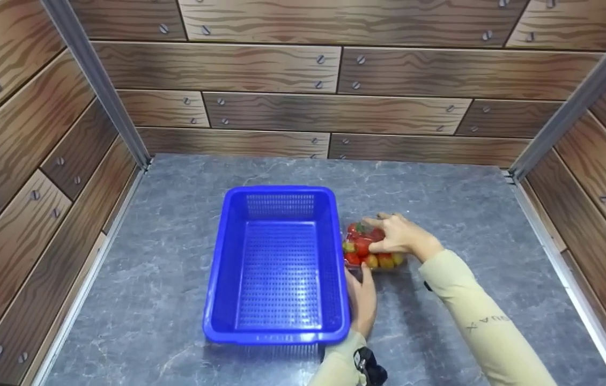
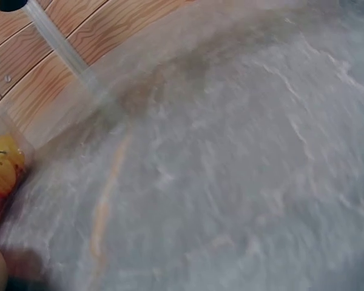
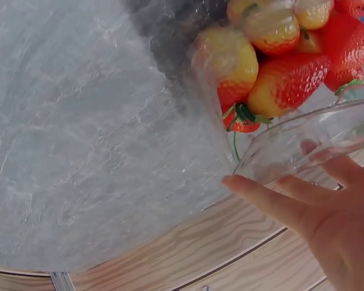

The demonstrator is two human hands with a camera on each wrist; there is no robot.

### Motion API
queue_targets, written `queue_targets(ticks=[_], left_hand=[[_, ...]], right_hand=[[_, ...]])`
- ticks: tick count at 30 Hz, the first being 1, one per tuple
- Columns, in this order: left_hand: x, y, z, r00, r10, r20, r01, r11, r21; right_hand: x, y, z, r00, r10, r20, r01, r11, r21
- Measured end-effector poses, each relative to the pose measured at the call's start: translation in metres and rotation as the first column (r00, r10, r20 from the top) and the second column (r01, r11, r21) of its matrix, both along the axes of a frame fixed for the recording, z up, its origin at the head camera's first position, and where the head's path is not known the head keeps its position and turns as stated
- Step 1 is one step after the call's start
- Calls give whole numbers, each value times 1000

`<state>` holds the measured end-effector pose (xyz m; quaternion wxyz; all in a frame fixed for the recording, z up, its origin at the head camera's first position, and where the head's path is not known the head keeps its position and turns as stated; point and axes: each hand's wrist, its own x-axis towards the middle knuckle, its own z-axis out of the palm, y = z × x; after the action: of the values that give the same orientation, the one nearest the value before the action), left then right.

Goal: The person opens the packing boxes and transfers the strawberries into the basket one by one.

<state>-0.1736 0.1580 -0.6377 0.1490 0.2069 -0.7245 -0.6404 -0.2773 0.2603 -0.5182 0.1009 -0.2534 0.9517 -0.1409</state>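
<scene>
A clear plastic box of strawberries (image 1: 362, 246), red and yellowish with green leaves, sits against the right side of a blue basket (image 1: 212, 289). My right hand (image 1: 402, 236) reaches over the box from the right, thumb and fingers spread. In the right wrist view its fairly straight fingers (image 3: 273, 203) lie against the clear plastic at the box's edge. The left hand (image 1: 363, 303) is at the near side of the box, beside the basket, with thumb and finger apart; the basket hides part of it. The left wrist view catches only a corner of the strawberry box (image 2: 3, 167).
The blue basket has perforated walls and nothing inside. Beneath everything is a grey marbled tabletop (image 1: 147, 257). Wood-patterned panels (image 1: 281, 69) with metal corner strips (image 1: 102, 80) enclose it at the back and both sides.
</scene>
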Motion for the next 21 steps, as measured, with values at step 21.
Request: queue_targets(ticks=[21], left_hand=[[10, -6, -7, 998, -52, -45, 49, 997, -62]], right_hand=[[-25, 36, 28, 962, -227, 152, 264, 914, -309]])
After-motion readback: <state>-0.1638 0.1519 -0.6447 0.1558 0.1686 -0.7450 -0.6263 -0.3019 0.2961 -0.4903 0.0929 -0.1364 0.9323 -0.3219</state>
